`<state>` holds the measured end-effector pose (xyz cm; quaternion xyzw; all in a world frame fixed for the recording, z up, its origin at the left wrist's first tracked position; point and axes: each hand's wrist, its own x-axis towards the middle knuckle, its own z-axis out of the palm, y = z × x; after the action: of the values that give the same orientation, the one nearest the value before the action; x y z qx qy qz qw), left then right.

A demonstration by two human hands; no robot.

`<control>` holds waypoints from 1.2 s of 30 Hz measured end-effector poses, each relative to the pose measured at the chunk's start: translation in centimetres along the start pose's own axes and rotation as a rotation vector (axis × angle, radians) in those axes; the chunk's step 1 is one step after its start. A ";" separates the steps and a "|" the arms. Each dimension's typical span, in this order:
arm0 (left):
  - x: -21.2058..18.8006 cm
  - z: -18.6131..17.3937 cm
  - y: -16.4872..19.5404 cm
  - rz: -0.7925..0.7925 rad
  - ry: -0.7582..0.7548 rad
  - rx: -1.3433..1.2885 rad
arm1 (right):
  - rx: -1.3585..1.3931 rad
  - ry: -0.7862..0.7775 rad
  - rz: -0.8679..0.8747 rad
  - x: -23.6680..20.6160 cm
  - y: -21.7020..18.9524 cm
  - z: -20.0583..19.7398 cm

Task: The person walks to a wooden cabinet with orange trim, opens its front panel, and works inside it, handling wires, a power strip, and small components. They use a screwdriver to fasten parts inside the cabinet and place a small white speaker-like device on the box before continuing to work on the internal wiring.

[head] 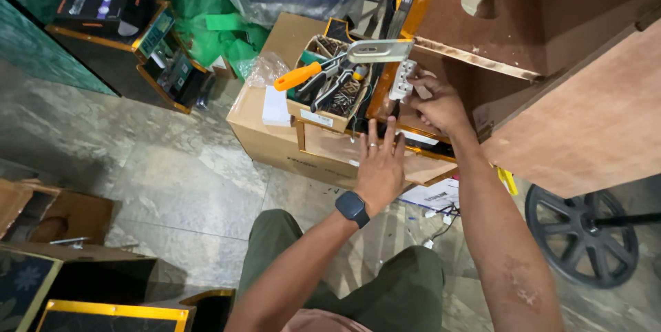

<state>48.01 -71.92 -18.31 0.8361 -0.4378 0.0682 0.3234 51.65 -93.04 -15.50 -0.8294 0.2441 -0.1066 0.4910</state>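
Here, the right hand (437, 101) is gripping the white socket plate (403, 80) against the wooden cabinet (551, 98), seemingly unfastened, while the left hand (379, 163) is resting open-fingered nearby.

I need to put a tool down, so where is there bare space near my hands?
Bare floor lies left of the cardboard box, between it and the brown boxes at the left edge. The small tool box is crammed with screwdrivers and screws. It is crowded where the right hand holds the white socket, and cables clutter the floor past the left hand.
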 end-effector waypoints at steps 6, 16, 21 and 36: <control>2.7 0.2 0.1 0.071 0.154 0.020 | 0.066 -0.012 0.012 -0.2 -0.7 -0.6; 6.4 6.6 1.3 -0.101 0.041 0.390 | 0.229 -0.033 -0.063 0.4 0.4 -0.7; 5.5 5.9 0.4 -0.025 0.106 0.541 | 0.106 -0.022 -0.035 0.3 0.1 -0.7; 6.7 4.2 0.6 -0.011 -0.046 0.509 | 0.004 0.014 0.000 0.0 -0.3 -0.4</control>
<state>50.91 -79.29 -18.70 0.8942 -0.4093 0.1558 0.0927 51.59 -93.21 -15.01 -0.8276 0.2474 -0.1130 0.4911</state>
